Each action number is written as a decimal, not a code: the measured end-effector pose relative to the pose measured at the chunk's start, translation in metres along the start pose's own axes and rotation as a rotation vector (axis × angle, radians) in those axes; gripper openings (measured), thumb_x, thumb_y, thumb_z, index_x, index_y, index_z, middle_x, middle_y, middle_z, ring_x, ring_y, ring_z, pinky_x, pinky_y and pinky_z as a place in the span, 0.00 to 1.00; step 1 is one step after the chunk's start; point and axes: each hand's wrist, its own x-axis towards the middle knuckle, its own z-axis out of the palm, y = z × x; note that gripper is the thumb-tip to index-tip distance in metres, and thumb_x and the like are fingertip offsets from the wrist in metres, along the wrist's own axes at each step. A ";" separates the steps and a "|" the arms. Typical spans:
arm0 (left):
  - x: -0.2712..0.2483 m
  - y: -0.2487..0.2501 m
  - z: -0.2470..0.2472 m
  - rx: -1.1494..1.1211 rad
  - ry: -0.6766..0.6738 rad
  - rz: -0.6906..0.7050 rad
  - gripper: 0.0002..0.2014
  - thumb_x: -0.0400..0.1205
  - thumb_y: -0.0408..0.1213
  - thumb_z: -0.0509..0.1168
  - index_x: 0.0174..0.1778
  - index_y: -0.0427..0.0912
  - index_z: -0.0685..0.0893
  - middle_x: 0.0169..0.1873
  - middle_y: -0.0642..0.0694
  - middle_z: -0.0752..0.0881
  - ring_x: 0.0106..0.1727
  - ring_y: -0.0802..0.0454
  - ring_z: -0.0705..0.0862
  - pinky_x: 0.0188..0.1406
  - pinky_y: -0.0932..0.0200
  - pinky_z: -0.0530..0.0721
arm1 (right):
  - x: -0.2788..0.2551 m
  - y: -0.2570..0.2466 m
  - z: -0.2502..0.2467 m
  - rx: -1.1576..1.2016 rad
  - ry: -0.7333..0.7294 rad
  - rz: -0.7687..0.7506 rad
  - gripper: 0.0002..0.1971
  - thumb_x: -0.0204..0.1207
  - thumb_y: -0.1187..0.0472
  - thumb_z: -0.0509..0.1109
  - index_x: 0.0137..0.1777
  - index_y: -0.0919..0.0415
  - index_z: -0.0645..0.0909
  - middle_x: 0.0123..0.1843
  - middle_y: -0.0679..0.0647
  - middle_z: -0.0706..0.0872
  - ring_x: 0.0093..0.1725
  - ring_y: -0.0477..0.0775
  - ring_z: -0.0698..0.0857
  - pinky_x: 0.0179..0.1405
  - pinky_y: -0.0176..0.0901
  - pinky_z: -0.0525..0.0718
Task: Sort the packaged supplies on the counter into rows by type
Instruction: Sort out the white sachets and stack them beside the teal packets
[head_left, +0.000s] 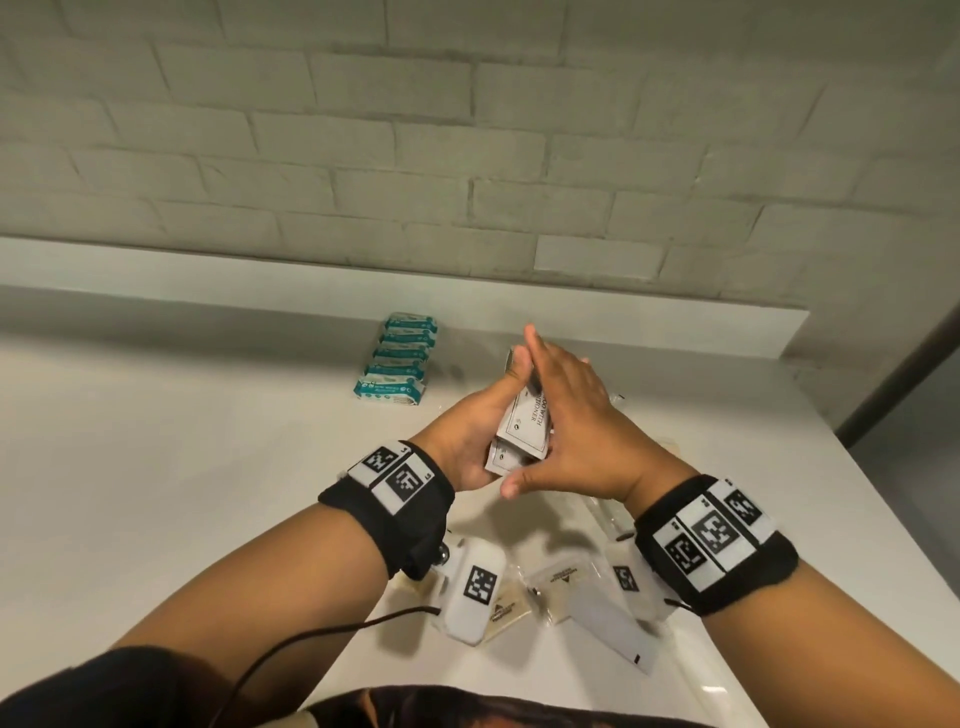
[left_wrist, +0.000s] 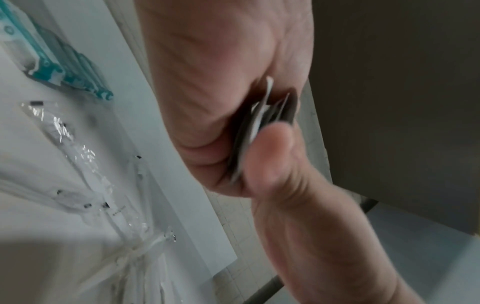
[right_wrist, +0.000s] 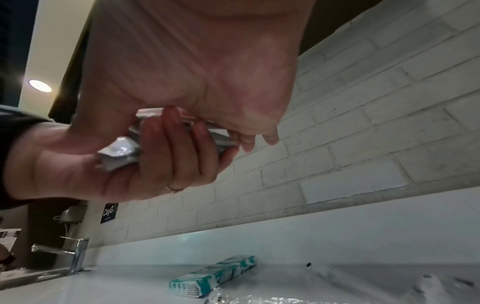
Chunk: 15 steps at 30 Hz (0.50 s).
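A stack of white shampoo sachets (head_left: 522, 426) is held up above the white counter (head_left: 208, 467) between both hands. My left hand (head_left: 467, 436) grips the stack from the left and below, its fingers (right_wrist: 179, 148) curled round the sachets (right_wrist: 119, 152). My right hand (head_left: 566, 415) lies flat against the stack's right side with straight fingers, thumb under the lower end. The left wrist view shows the sachet edges (left_wrist: 262, 119) wedged between palm and thumb. A row of teal-and-white packets (head_left: 397, 364) lies near the back ledge.
Clear-wrapped items (head_left: 613, 514) and beige sachets (head_left: 563, 577) lie on the counter under my wrists. More clear wrappers (left_wrist: 78, 156) are spread beside the teal packets (right_wrist: 213, 275). A tap (right_wrist: 75, 255) stands far left. The counter's edge runs diagonally on the right.
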 end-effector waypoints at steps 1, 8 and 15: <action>0.000 0.001 0.001 -0.025 -0.001 -0.002 0.36 0.80 0.67 0.48 0.65 0.42 0.83 0.52 0.39 0.89 0.52 0.46 0.88 0.55 0.55 0.86 | -0.001 -0.001 0.001 -0.008 0.002 -0.001 0.74 0.51 0.32 0.81 0.79 0.40 0.22 0.85 0.49 0.49 0.84 0.48 0.47 0.85 0.56 0.46; 0.004 0.004 0.002 -0.075 0.082 -0.046 0.33 0.80 0.67 0.52 0.60 0.40 0.84 0.49 0.38 0.87 0.51 0.44 0.87 0.53 0.52 0.87 | -0.001 0.000 -0.002 0.068 -0.001 0.011 0.69 0.59 0.44 0.83 0.79 0.40 0.24 0.82 0.50 0.57 0.81 0.49 0.58 0.78 0.43 0.62; -0.001 0.003 -0.005 -0.066 0.095 -0.059 0.05 0.76 0.32 0.61 0.43 0.37 0.81 0.30 0.42 0.85 0.31 0.48 0.88 0.33 0.58 0.88 | -0.001 0.001 -0.005 0.137 -0.036 -0.002 0.73 0.55 0.45 0.85 0.74 0.31 0.20 0.81 0.46 0.56 0.81 0.49 0.58 0.77 0.50 0.69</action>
